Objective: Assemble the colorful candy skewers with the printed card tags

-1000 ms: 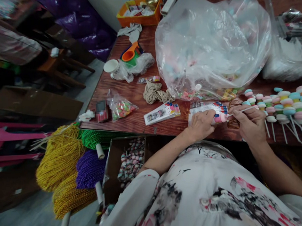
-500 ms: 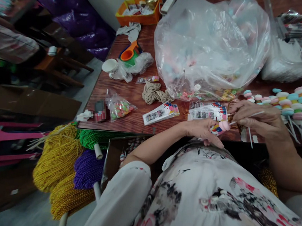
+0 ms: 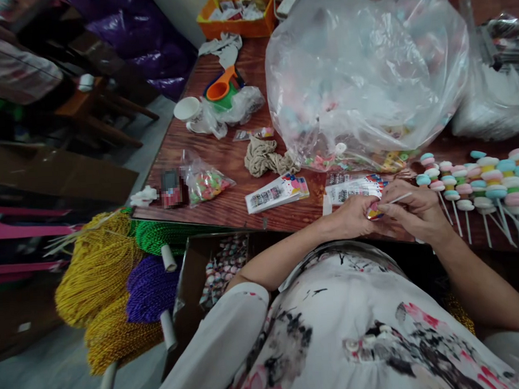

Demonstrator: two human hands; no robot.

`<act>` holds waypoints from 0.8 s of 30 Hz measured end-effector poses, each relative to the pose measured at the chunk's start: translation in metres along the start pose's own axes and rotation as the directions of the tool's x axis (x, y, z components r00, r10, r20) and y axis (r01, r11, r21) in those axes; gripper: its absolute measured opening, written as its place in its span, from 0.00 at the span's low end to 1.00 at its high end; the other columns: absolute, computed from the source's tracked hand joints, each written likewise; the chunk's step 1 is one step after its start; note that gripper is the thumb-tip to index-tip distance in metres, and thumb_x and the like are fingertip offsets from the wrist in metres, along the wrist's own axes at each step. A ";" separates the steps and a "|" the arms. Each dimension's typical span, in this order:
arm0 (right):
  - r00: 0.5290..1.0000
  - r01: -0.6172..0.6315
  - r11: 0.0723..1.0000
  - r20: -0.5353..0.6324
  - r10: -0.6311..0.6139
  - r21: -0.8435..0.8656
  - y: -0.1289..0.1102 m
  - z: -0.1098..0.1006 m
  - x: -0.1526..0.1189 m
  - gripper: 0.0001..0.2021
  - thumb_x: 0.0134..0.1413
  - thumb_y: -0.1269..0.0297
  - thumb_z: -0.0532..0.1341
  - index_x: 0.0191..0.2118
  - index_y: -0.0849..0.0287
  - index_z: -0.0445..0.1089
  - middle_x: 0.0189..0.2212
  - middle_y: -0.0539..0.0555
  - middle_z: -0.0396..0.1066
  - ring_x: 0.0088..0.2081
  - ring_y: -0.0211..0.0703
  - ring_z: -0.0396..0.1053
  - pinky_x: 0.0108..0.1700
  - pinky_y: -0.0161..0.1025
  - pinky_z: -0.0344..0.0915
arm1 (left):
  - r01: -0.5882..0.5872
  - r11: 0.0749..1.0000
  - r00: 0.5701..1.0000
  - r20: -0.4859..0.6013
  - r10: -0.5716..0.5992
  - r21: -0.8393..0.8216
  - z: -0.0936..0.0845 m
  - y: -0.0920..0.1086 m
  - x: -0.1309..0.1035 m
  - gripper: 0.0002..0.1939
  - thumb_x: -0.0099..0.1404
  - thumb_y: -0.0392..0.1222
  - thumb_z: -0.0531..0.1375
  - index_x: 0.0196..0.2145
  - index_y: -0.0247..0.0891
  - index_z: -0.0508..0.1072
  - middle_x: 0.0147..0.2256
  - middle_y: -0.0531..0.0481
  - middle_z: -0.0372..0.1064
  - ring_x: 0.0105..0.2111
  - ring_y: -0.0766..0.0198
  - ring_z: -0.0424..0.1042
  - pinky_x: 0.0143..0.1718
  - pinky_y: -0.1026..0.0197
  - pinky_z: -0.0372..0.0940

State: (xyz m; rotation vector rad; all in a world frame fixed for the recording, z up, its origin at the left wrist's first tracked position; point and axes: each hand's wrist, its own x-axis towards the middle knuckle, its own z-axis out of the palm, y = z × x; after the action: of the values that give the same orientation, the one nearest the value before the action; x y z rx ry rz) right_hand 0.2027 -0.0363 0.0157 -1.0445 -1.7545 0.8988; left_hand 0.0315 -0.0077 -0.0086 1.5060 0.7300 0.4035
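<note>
My left hand [image 3: 357, 216], closed at the table's front edge, holds a small printed packet [image 3: 374, 211] with blue, red and yellow on it. Up against it is my right hand [image 3: 419, 210], its fingers pinched at the packet's top, with a thin white stick [image 3: 401, 198] poking out between them. Fingers hide most of the packet and what is inside. Just behind the hands lies a fanned stack of printed packets [image 3: 354, 189]. To the right, rows of pastel candy skewers [image 3: 495, 178] on white sticks rest on the table.
A large clear bag [image 3: 362, 81] of pastel pieces fills the table's back. Further left lie another packet stack [image 3: 274, 195], a beige cloth [image 3: 264, 157] and a small candy bag [image 3: 207, 182]. Below the edge stands a carton [image 3: 190, 278] of candy skewers, beside yellow cord bundles [image 3: 95, 270].
My right hand has moved left, bringing the stick to the packet in my left hand. The pink piece at the packet's mouth is now hidden. More candy skewers show at right.
</note>
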 end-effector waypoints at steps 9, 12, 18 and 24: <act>0.999 0.032 0.995 0.015 -0.033 0.097 -0.002 -0.023 0.012 0.03 0.52 0.64 0.67 0.29 0.48 0.76 0.26 0.49 0.73 0.32 0.44 0.70 0.41 0.47 0.68 | 0.092 0.914 0.996 0.031 -0.087 -0.395 -0.016 0.020 -0.015 0.27 0.51 0.61 0.67 0.37 0.33 0.75 0.26 0.53 0.69 0.22 0.74 0.64 0.22 0.70 0.57; 0.998 0.060 0.997 0.029 -0.061 0.044 -0.001 -0.017 0.012 0.02 0.51 0.64 0.68 0.30 0.49 0.77 0.25 0.49 0.73 0.32 0.43 0.70 0.40 0.45 0.67 | 0.083 0.911 0.988 -0.089 -0.129 -0.404 -0.009 0.017 -0.016 0.26 0.51 0.61 0.67 0.29 0.32 0.75 0.19 0.55 0.65 0.15 0.76 0.58 0.16 0.70 0.52; 0.953 -0.057 0.987 -0.285 0.099 0.151 0.009 0.009 -0.010 0.10 0.54 0.59 0.64 0.42 0.50 0.76 0.37 0.50 0.75 0.40 0.43 0.72 0.45 0.43 0.68 | -0.150 0.876 0.879 -0.468 -0.095 -0.459 0.004 0.005 -0.012 0.22 0.52 0.59 0.67 0.32 0.35 0.77 0.21 0.55 0.67 0.17 0.75 0.58 0.18 0.68 0.55; 0.872 -0.146 0.974 -0.443 0.209 0.173 0.005 0.043 -0.022 0.05 0.50 0.66 0.68 0.35 0.55 0.76 0.30 0.49 0.73 0.32 0.38 0.69 0.38 0.38 0.66 | -0.433 0.886 0.754 -0.604 0.257 -0.164 0.006 0.002 -0.006 0.12 0.55 0.51 0.69 0.30 0.39 0.80 0.31 0.50 0.74 0.34 0.68 0.71 0.40 0.62 0.66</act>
State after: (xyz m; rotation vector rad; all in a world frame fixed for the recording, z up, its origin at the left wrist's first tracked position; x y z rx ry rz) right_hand 0.1702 -0.0608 -0.0113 -1.2277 -1.2003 0.7877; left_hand 0.0311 -0.0159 -0.0058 1.2280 0.7988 1.2438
